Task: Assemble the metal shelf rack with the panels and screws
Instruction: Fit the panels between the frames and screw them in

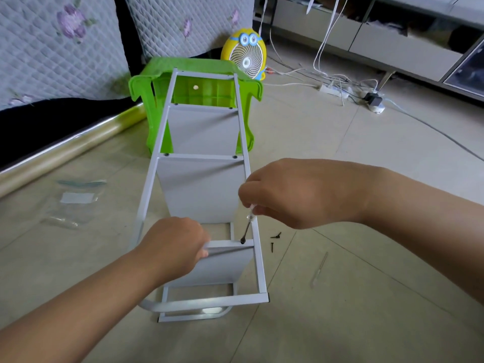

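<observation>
The white metal shelf rack (150, 179) lies on its side on the tiled floor, its far end leaning on a green plastic stool (146, 87). Three white panels sit in the frame; the nearest panel (222, 268) is gripped at its top edge by my left hand (178, 242). My right hand (296, 192) holds a small clear-handled screwdriver (248, 226), tip on a black screw (242, 241) at that panel's right corner. Two loose black screws (273, 242) lie on the floor just right of the frame.
A clear plastic bag (73, 203) lies on the floor at left. A second thin clear tool (319, 268) lies at right. A yellow fan (245, 56), a power strip with cables (335, 90), a rolled sheet (65, 145) and quilted covers stand behind.
</observation>
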Demonstrator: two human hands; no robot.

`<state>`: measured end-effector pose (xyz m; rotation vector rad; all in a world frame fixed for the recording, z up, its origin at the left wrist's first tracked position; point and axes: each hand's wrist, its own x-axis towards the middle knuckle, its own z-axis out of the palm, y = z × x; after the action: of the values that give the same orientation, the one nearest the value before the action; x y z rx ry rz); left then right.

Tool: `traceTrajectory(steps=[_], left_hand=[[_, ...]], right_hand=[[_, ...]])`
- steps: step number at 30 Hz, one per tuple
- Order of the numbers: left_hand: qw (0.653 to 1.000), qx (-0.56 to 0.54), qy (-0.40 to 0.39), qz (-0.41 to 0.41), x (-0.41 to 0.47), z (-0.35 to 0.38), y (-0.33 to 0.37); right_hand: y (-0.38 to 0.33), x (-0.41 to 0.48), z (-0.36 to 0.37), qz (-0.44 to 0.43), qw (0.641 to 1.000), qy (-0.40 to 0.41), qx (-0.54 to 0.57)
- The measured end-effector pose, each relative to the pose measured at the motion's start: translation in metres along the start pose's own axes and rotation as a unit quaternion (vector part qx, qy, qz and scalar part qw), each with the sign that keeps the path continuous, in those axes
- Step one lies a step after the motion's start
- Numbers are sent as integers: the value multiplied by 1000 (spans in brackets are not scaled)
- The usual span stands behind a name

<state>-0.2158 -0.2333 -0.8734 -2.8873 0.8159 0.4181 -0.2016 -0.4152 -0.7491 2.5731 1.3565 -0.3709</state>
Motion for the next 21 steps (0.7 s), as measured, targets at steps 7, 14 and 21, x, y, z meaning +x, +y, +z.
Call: traceTrajectory(steps=[7, 14, 21], left_hand=[[1000, -1, -3, -6, -1, -3, 0], [1000, 6, -2, -8, -1, -6, 0], [1000, 8, -10, -2, -2, -8, 2]], right_hand=[[-10, 7, -14, 48, 996, -44, -58], [-8, 1, -4, 114, 989, -59, -76], [-11, -10, 0, 91, 993, -49, 63]])
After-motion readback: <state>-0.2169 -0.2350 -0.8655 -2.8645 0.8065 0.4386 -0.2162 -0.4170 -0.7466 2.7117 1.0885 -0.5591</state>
